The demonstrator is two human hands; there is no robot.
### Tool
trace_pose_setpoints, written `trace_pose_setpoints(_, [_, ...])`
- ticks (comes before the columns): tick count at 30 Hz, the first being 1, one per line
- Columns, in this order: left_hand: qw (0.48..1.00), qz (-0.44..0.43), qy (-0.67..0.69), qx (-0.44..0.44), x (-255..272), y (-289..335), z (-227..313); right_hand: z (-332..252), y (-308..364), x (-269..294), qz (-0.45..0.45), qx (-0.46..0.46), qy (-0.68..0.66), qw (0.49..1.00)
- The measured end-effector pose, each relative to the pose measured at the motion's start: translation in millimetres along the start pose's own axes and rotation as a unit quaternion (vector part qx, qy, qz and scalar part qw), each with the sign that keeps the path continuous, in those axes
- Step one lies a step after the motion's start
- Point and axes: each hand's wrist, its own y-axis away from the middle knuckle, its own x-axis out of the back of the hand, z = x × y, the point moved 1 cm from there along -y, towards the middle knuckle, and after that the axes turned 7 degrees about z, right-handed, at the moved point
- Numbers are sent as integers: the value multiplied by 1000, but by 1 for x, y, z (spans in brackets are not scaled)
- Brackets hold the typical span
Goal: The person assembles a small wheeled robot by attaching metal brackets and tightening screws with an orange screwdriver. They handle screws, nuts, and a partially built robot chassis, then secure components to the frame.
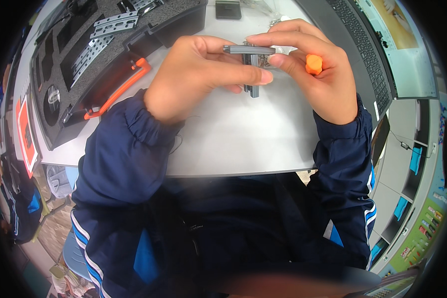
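Above the white table, two grey slotted metal beams meet in a T: a crosswise beam (248, 49) and a second beam (252, 90) pointing toward me. My left hand (203, 67) grips the second beam, its thumb laid across it. At the right end of the crosswise beam, my right hand (315, 59) pinches with thumb and index finger. An orange knob-like handle (313, 64) sits in the palm of that hand; whatever it belongs to is hidden by the fingers. Behind the joint, a clear bag (282, 49) of small metal parts is partly covered.
A dark foam-lined case (154, 37) with an orange handle (119, 92) stands at the left, holding perforated metal plates (115, 24). To the right is an open laptop (357, 44). A small black box (228, 9) lies at the back. The table's front edge (243, 175) is near my body.
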Motion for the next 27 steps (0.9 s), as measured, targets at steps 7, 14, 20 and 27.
trace_pose_setpoints(7, [1000,-8,-6,-8,1,0,1,-1,2,-1,28,10,27,999])
trace_pose_setpoints(14, [1000,-25,-1,-7,1,1,4,-2,3,-2,42,18,55,997])
trace_pose_setpoints(20, [999,-20,-12,-26,0,2,5,-2,2,-3,48,74,67,994])
trace_pose_setpoints(27, [998,-32,-36,-37,4,2,4,-3,3,-3,49,91,83,991])
